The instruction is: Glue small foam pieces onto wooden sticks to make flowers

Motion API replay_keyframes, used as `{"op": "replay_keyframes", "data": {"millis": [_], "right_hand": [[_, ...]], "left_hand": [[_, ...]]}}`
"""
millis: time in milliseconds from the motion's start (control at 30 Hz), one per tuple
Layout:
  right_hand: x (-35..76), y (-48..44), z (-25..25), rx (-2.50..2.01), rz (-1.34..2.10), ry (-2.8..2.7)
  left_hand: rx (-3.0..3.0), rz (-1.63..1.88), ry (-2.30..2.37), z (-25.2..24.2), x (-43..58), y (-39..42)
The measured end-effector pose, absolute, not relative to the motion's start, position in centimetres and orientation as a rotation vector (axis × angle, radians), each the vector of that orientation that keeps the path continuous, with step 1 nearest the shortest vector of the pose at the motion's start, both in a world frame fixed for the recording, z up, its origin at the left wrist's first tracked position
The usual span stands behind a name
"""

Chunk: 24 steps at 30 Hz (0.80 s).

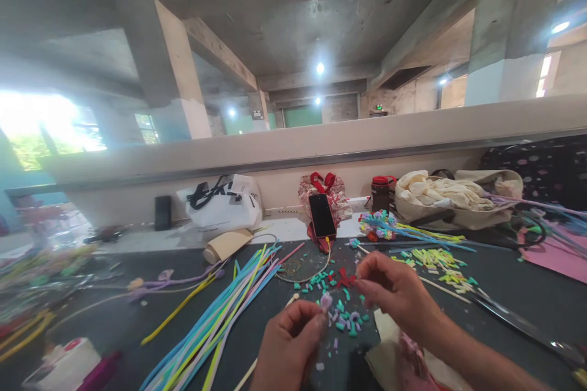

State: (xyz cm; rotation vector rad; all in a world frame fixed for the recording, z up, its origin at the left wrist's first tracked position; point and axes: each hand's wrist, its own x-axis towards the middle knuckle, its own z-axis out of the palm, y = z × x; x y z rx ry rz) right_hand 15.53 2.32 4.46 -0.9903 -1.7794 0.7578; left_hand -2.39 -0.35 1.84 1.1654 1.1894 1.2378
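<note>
My left hand (293, 339) is low in the middle, thumb and forefinger pinched on a small lilac fuzzy piece (326, 300). A thin pale stick (251, 370) passes beside that hand. To the right and a little higher, my right hand (397, 290) has its thumb and fingers pressed together. Whatever is between those fingertips is too small to make out. Close to them lies a red fuzzy bow-like piece (345, 278). Below and between the hands, short teal and lilac cut pieces (340, 306) are scattered on the dark tabletop (183, 281).
Long pastel fuzzy stems (220, 324) lie left of my hands. Yellow-green cut pieces (433, 259), a bunch of fuzzy flowers (378, 223) and scissors (518, 317) are on the right. A phone (322, 215) leans at the back, near a bottle (380, 195) and a white bag (224, 208).
</note>
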Motion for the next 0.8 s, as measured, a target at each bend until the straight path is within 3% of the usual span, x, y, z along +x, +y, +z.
{"op": "replay_keyframes", "data": {"millis": [133,333,800], "right_hand": [[15.43,2.45,4.28,-1.019,0.869,-1.812],[15.2,1.95,4.32,-1.082,0.754,-1.964],[14.93,2.0,4.45,-0.916,1.161,-1.835]], "left_hand": [[0.904,1.078,1.033,1.66,-2.63,0.03],[0.808,1.012,0.894,1.93,-2.73,-0.11],[0.828,0.997,0.84,2.29,-2.57,-0.64]]}}
